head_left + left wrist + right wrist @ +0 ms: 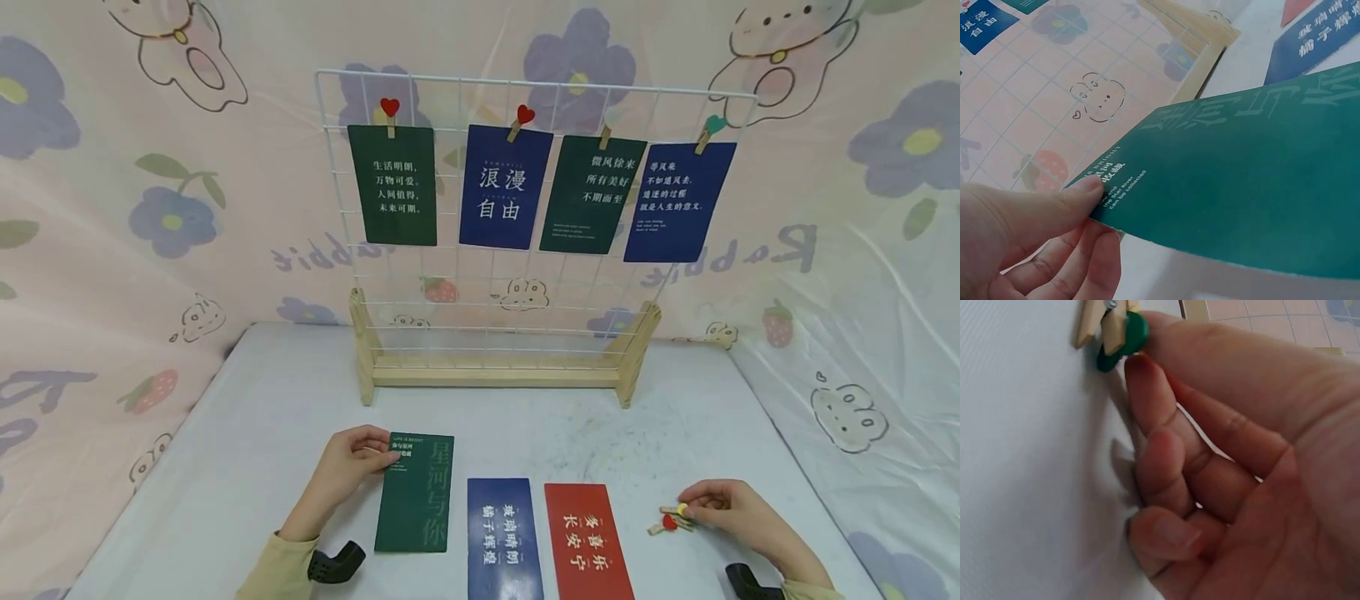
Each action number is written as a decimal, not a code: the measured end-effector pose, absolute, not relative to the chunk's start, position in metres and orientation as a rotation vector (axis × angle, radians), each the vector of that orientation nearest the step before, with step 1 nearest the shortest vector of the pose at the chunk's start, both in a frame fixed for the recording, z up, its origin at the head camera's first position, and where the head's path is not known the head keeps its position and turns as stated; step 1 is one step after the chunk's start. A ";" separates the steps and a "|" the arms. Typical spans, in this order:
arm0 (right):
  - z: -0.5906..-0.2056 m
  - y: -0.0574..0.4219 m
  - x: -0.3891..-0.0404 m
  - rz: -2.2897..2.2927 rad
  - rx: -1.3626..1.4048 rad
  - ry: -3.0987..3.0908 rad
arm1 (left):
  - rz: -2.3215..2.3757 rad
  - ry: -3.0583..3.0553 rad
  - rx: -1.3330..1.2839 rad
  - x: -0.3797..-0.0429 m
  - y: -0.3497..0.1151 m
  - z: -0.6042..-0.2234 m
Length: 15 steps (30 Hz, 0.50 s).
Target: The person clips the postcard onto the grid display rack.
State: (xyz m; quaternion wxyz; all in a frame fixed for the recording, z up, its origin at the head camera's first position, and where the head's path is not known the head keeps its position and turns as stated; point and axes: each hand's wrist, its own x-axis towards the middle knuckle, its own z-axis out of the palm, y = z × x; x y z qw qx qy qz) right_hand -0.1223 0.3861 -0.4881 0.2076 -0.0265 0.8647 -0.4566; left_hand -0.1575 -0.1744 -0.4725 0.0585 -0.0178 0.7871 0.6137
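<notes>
At the left of the table, my left hand [349, 465] pinches the upper left corner of a green card [415, 512] between thumb and fingers. In the left wrist view, the thumb presses the card's printed face and the other fingers curl behind it. My right hand [738, 510] is at a small pile of wooden clothespins [670, 525] with coloured heart tops, some red and yellow. Close up in the right wrist view, its thumb and curled fingertip pinch a clothespin with a green top [1137, 332]; the other fingers curl loosely over the white surface.
A blue card [504, 542] and a red card [588, 542] lie between the hands. Behind them stands a white wire grid [480, 325] on a wooden base [495, 377], with several green and blue cards clipped along its upper part. A printed cloth hangs around the table.
</notes>
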 end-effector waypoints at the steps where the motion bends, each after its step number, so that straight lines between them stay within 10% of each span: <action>1: -0.487 0.385 -0.122 -1.264 -0.080 2.411 | 1.865 2.377 -0.062 -0.158 -0.174 -0.473; 15: -0.480 0.383 -0.126 -1.191 -0.090 2.476 | 1.938 2.313 -0.053 -0.163 -0.175 -0.470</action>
